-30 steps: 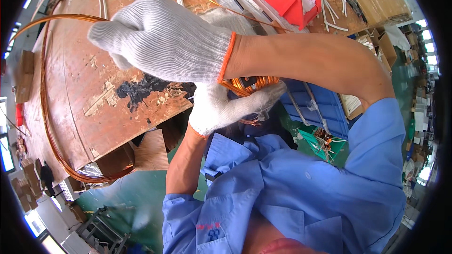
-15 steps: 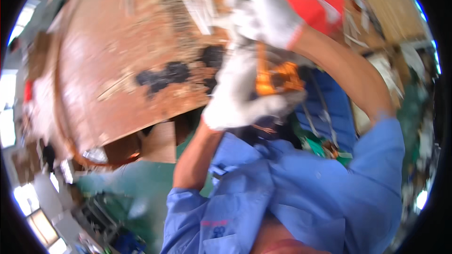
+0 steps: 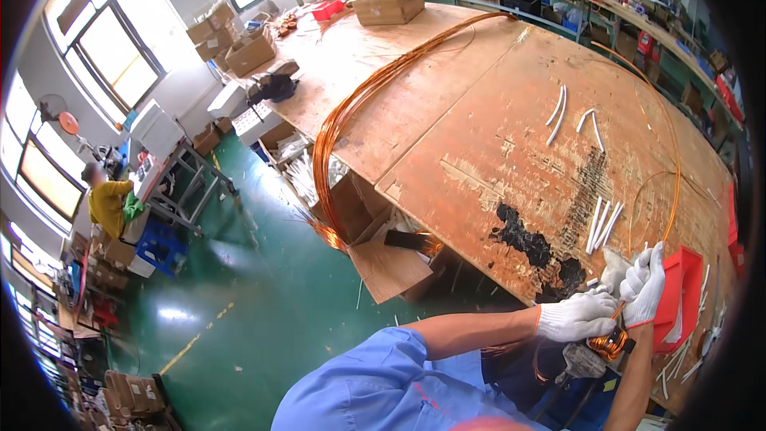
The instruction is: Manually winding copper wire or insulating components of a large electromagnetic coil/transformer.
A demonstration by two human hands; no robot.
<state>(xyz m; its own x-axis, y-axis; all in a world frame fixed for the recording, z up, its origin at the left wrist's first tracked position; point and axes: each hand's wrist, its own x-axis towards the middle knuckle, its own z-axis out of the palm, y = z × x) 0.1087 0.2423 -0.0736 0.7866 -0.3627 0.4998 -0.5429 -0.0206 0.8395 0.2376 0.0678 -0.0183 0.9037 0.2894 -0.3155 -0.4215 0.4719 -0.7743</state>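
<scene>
Both of my hands wear white knit gloves and meet at the near right edge of a worn brown table (image 3: 479, 136). My left hand (image 3: 576, 317) is closed over a small coil of copper wire (image 3: 610, 345) just off the table edge. Right beside it, my right hand (image 3: 643, 287) pinches a thin copper wire strand (image 3: 675, 191) that runs up across the table in a wide loop. Short white tubes (image 3: 600, 225) lie on the table next to the hands. My blue sleeve fills the lower edge.
A thick bundle of copper wire (image 3: 359, 104) crosses the table and hangs over its left edge above open cardboard boxes (image 3: 375, 255). A red bin (image 3: 680, 303) sits by my right hand. A cardboard box (image 3: 391, 1) stands at the far end. A person in yellow (image 3: 108, 201) works at left on the green floor.
The view has swung far to the left, now showing the whole table and floor. My hands, earlier spread across the middle with the coil, are now together at the lower right.
</scene>
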